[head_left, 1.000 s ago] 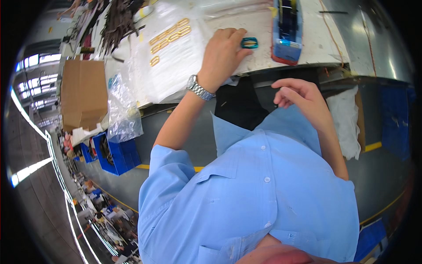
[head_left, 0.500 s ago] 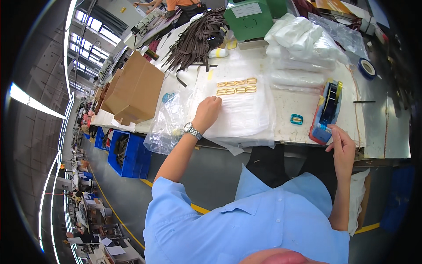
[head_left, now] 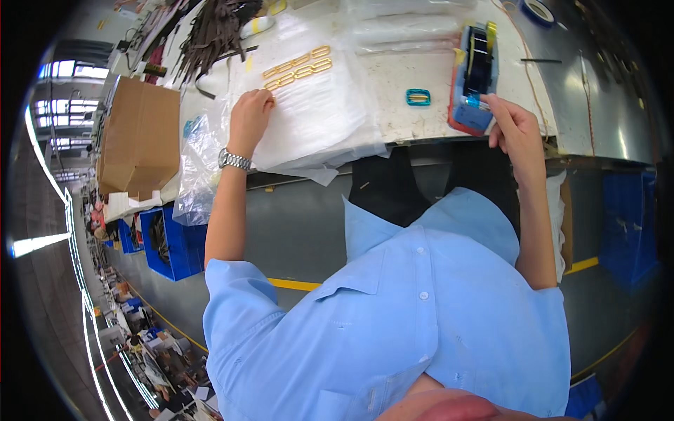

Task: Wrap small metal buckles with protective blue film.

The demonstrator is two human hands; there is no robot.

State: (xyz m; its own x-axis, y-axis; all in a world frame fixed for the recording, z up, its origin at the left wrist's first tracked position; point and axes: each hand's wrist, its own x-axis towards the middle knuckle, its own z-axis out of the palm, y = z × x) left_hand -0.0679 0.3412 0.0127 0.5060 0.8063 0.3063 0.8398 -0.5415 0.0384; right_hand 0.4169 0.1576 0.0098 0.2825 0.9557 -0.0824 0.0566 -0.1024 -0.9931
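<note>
The left hand is holding its fingers bunched; whether they're pinching anything, I can't tell. Just beyond them, gold buckles are lying bare, seemingly remaining. Left of the right hand, one teal-covered buckle is looking done. Its index finger is resting at a tape dispenser, the others curling.

Hands, two; wristwatch, one; gold buckles, two rows by my count; teal buckle, one; tape dispenser, one
</note>
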